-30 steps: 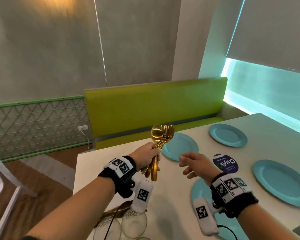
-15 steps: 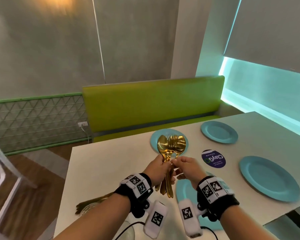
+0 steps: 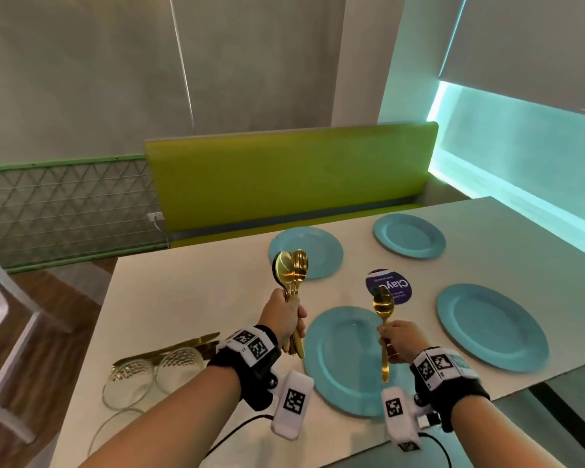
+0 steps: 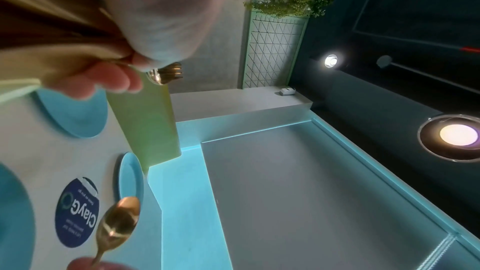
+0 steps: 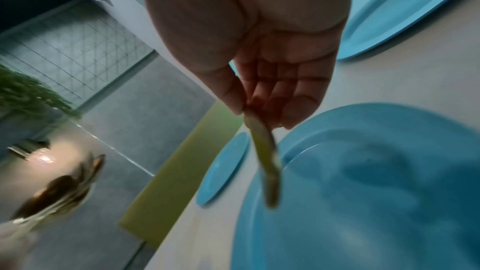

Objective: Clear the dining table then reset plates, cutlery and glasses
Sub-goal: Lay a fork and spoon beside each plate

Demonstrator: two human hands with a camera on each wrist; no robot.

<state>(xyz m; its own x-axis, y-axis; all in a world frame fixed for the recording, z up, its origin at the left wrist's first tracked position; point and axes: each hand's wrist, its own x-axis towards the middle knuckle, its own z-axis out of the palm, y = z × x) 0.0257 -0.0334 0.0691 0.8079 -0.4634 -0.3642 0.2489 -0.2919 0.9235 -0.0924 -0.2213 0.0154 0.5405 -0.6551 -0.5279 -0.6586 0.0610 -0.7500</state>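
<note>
My left hand (image 3: 286,315) grips a bundle of gold cutlery (image 3: 293,270), spoons and forks pointing up, above the white table (image 3: 183,298). The same bundle's tips (image 4: 166,73) peek past my left fingers. My right hand (image 3: 397,339) pinches a single gold spoon (image 3: 383,307) upright by its handle (image 5: 265,157), over the near blue plate (image 3: 345,363). Three more blue plates lie at the far left (image 3: 321,246), far right (image 3: 409,234) and right (image 3: 492,325).
Clear glasses (image 3: 179,366) and gold knives (image 3: 169,349) lie at the table's near-left corner. A round purple sticker (image 3: 397,283) marks the table's middle. A green bench (image 3: 291,177) runs behind the table; a white chair (image 3: 0,298) stands left.
My right hand has drawn one spoon out of the bundle and moved right with it over the near plate. The left hand keeps the rest and has shifted left.
</note>
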